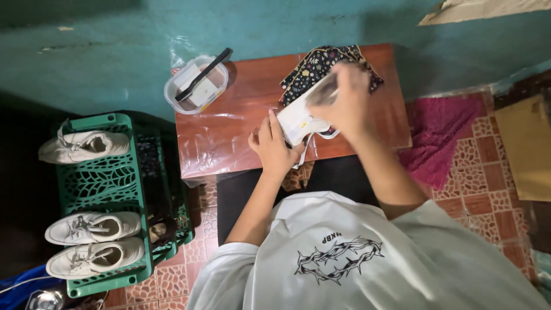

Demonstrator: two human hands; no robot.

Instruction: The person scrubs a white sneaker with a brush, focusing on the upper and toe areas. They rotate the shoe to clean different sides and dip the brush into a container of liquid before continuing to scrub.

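You held a white shoe over the near edge of the low wooden table, which was wrapped in clear plastic film. Your left hand gripped the shoe from below at its near end, fingers curled round it. Your right hand was closed over the far upper part of the shoe, and it showed blurred; something dark sat under its fingers against the shoe, but you could not tell what it was. A loose white lace hung down from the shoe past the table edge. Just behind the shoe a dark floral cloth lay on the table. Further left on the table stood a clear plastic container with a black-handled brush resting across it. Well to your left a green plastic crate carried three more white shoes, one at the far end and two side by side at the near end. A pink mat lay on the tiled floor to the right
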